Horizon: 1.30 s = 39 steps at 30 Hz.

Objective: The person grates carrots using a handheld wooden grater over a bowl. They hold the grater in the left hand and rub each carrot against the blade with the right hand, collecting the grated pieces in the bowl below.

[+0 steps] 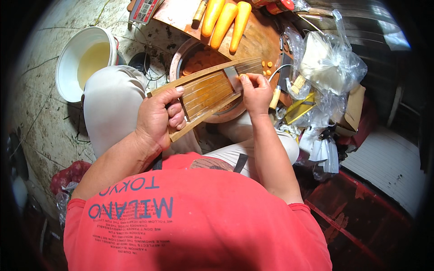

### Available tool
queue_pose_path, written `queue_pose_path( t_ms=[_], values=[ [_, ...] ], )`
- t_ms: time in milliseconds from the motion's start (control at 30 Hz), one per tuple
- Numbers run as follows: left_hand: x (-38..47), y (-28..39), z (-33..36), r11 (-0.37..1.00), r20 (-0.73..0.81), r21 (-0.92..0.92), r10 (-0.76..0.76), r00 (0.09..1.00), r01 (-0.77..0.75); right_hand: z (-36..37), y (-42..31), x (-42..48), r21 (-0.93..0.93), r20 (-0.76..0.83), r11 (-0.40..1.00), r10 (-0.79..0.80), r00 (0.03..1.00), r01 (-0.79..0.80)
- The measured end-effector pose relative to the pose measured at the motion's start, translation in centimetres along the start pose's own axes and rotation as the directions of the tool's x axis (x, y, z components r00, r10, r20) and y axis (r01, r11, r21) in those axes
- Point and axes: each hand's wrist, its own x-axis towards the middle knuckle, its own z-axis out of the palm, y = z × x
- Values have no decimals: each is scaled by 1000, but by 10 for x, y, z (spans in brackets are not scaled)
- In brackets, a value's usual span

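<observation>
My left hand (161,113) is closed around the near end of a wooden mandoline slicer (206,96), held slanting over a round basin (174,66). Over the slicer's metal blade plate (233,78), my right hand (256,93) pinches a small orange piece of carrot (242,77) between thumb and fingers. Carrot slices (205,61) lie in the basin, partly hidden by the slicer. Beyond it, several peeled carrots (223,25) rest on a wooden board (261,37), with a few small carrot pieces (269,64) near its right side.
A white bucket (62,67) of yellowish liquid stands on the stained floor at left. Right of the board are a wooden handle (275,97), clear plastic bags (349,64) and a cardboard box (354,108). A red net bag (69,174) lies at lower left.
</observation>
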Motion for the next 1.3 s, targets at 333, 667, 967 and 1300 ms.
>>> queue_pose_path(
  t_ms=[333,667,967,1300],
  values=[
    [3,1,-3,1000,-3,-11,11,1000,-11,-4,0,4,328,92,930,141,986,-164],
    [2,0,-2,1000,11,-16,11,1000,-11,-1,-5,-2,312,167,929,153,974,-200],
    [0,-1,-4,1000,-9,-8,12,1000,-12,6,-18,-22,190,21,977,-103,994,97],
    [0,0,-5,1000,-26,1,22,999,-22,-1,-75,-48,208,142,971,-146,979,115]
  ],
)
